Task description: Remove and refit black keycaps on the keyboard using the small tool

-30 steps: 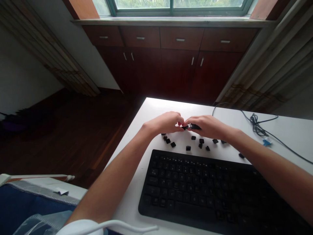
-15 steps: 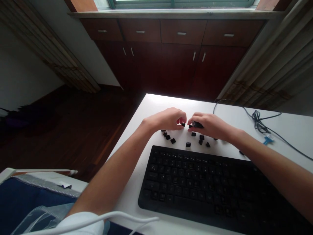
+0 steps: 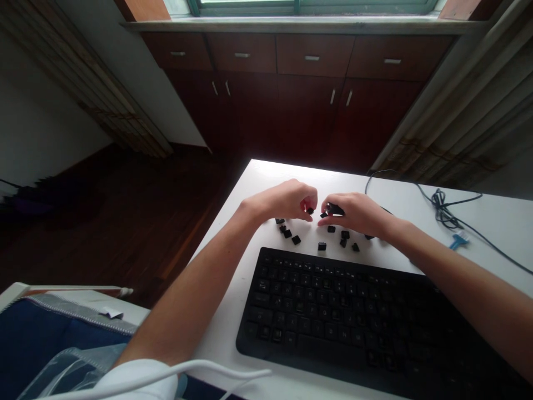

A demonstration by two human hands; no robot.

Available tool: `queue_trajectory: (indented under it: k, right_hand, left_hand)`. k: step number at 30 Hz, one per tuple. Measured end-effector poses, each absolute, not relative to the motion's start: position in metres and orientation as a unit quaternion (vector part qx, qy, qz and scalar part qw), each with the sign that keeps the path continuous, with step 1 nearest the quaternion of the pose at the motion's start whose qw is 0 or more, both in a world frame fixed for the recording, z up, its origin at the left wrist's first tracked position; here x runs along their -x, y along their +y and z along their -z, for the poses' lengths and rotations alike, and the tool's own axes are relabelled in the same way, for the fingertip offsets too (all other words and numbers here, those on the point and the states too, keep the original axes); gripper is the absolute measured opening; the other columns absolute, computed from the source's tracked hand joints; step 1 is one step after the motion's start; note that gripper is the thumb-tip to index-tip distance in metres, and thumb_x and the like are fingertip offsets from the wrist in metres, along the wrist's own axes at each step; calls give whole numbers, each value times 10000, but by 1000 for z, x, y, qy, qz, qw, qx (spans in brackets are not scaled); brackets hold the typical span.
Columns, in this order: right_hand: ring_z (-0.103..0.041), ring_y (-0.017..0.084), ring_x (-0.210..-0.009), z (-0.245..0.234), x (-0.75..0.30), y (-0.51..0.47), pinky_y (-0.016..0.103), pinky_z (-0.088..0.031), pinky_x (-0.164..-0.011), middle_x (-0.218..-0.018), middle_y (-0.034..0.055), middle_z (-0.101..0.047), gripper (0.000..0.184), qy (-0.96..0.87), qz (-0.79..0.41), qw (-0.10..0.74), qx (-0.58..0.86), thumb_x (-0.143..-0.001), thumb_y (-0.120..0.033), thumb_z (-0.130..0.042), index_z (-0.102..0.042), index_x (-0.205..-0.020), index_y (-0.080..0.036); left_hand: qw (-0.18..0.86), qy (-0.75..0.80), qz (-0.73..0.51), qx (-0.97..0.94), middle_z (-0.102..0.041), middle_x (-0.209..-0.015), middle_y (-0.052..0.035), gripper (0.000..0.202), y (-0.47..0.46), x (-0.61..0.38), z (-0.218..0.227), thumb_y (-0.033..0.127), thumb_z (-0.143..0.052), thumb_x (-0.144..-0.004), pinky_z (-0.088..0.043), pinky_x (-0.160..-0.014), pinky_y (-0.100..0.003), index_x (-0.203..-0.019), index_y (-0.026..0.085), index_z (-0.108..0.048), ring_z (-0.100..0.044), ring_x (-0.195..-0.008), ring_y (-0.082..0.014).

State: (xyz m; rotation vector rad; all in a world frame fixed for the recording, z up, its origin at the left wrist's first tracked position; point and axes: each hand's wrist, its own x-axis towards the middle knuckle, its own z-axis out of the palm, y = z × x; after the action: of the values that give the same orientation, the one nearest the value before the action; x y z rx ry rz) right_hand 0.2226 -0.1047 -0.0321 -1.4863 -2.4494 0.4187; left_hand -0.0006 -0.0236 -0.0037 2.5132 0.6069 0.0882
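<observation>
Over the white table (image 3: 225,222), my left hand (image 3: 297,200) pinches a small black keycap (image 3: 310,211) whose near edge looks jagged. Just to its right, the fingers of my right hand (image 3: 353,212) close round another black keycap (image 3: 323,215) and a longer dark piece (image 3: 335,209), which I cannot make out. A small gap separates the two hands. Loose black keycaps (image 3: 296,240) lie scattered below both hands. Nearer to me is a black keyboard (image 3: 316,341) with several bare key spots; my right forearm passes above its right side.
A dark cable (image 3: 443,208) lies bundled at the right, beside a small blue tool (image 3: 458,240). At lower left stands a chair (image 3: 79,297) with blue cloth. A white cable (image 3: 225,366) crosses the bottom. Wooden cabinets (image 3: 308,111) line the far wall.
My left hand has turned its keycap slightly and its fingers have curled more. The keycap in my right hand has tilted. The view has shifted slightly.
</observation>
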Motion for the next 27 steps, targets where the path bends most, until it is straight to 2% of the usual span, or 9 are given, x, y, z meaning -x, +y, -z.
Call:
queue_trajectory:
  k: [4, 11, 17, 23, 27]
  right_hand:
    - [-624, 201, -735, 35, -221, -103, 313, -399, -618, -907, 49, -728, 416, -837, -137, 124, 516, -854, -628, -664, -666, -944, -223]
    - [-622, 202, -742, 33, -220, -100, 313, -403, -615, -938, 56, -715, 470, -839, -132, 117, 515, -825, -667, -670, -676, -972, -221]
    - [-627, 199, -743, 19, -233, -115, 324, -435, -642, -980, 74, -703, 383, -838, -125, 129, 515, -923, -580, -593, -690, -1006, -220]
    - [-655, 198, -732, 15, -242, -128, 332, -466, -655, -1014, 75, -714, 309, -825, -122, 125, 538, -946, -498, -586, -722, -1025, -232]
    - [-652, 196, -738, 13, -240, -133, 329, -471, -661, -1020, 68, -713, 352, -828, -147, 117, 528, -929, -539, -600, -728, -1056, -237]
  left_hand:
    - [280, 221, -18, -934, -673, -791, 3, 241, -22, 1, 5, 377, -792, -756, -381, -587, -241, -875, 191, -695, -582, -674, -122]
    - [294, 222, -1, -930, -700, -850, -13, 280, -18, 4, 8, 390, -786, -767, -421, -632, -258, -981, 218, -729, -617, -718, -143]
    - [312, 209, 15, -927, -723, -938, -28, 272, -19, 6, 5, 364, -739, -801, -464, -683, -253, -1049, 252, -753, -659, -810, -162]
    - [319, 226, 21, -920, -721, -897, -31, 310, -21, 4, 5, 428, -796, -740, -447, -620, -246, -950, 208, -733, -640, -758, -158]
    - [294, 231, 5, -927, -712, -870, -24, 341, -21, 3, 6, 453, -819, -715, -438, -618, -251, -908, 194, -710, -626, -733, -153]
